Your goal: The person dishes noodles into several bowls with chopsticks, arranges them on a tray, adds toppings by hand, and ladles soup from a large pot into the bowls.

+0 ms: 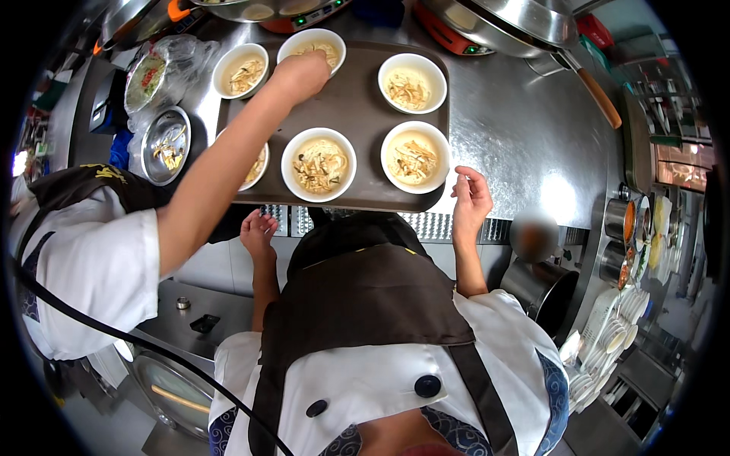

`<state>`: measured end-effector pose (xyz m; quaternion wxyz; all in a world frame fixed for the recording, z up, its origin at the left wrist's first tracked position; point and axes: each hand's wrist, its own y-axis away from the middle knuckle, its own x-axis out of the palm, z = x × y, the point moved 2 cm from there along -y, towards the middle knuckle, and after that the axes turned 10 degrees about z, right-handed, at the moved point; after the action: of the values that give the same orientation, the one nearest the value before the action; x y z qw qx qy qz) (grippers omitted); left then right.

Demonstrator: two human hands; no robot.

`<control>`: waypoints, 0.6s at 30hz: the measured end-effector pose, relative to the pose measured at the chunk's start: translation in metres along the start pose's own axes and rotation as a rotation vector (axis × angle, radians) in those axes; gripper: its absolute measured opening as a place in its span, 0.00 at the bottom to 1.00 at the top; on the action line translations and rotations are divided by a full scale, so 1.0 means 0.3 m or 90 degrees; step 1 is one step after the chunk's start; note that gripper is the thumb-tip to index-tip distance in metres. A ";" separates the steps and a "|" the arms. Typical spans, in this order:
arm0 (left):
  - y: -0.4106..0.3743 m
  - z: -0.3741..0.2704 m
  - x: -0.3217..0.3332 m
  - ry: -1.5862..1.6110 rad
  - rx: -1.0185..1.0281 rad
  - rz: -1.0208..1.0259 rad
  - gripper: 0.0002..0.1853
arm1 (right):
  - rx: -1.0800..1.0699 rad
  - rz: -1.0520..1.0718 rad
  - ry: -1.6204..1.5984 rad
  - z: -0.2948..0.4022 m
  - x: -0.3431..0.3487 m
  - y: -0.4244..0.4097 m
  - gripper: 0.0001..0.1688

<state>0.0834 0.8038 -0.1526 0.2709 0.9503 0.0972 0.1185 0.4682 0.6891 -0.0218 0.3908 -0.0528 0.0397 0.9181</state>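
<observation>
Several white bowls of pale food topped with shredded mushroom-like strips stand on a brown tray (365, 114). My right hand (472, 196) is raised beside the tray's right edge, near the front right bowl (416, 157), fingers loosely curled and holding nothing. Below the tray's front left part, my left hand (259, 229) hangs empty with its fingers apart. A co-worker's arm reaches in from the left, its hand over the back middle bowl (340, 52); what its fingers hold is hidden. The front middle bowl (319, 165) is in full view, while that arm partly covers the front left bowl (258, 169).
A steel bowl (183, 137) with more strips and a plastic-covered bowl of chopped food (146, 81) stand left of the tray. Lidded pans, one with a wooden handle (596, 97), sit on red cookers behind. Steel pots (617, 218) and stacked white dishes are at right.
</observation>
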 end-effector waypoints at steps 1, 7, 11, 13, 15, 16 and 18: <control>0.009 0.001 0.011 0.002 0.000 -0.007 0.09 | -0.009 0.006 -0.005 -0.011 -0.001 -0.005 0.07; 0.047 0.064 0.029 0.006 0.010 -0.002 0.09 | 0.017 0.044 -0.040 -0.029 -0.019 -0.023 0.07; 0.076 0.103 0.033 -0.017 -0.005 -0.022 0.09 | 0.026 0.085 -0.055 -0.027 -0.020 -0.045 0.07; 0.094 0.111 0.039 0.008 -0.003 -0.017 0.09 | 0.034 0.104 -0.055 -0.017 -0.018 -0.056 0.07; 0.135 0.120 0.055 0.012 -0.001 -0.035 0.09 | 0.030 0.128 -0.047 -0.034 -0.017 -0.070 0.06; 0.155 0.121 0.072 0.013 -0.002 -0.043 0.09 | 0.031 0.139 -0.043 -0.040 -0.016 -0.076 0.06; 0.187 0.133 0.083 0.011 -0.015 -0.058 0.09 | 0.023 0.158 -0.043 -0.041 -0.017 -0.082 0.06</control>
<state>0.1250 0.7436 -0.1509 0.2862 0.9406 0.1412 0.1156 0.4903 0.7012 -0.0341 0.2759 -0.0096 0.0495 0.9599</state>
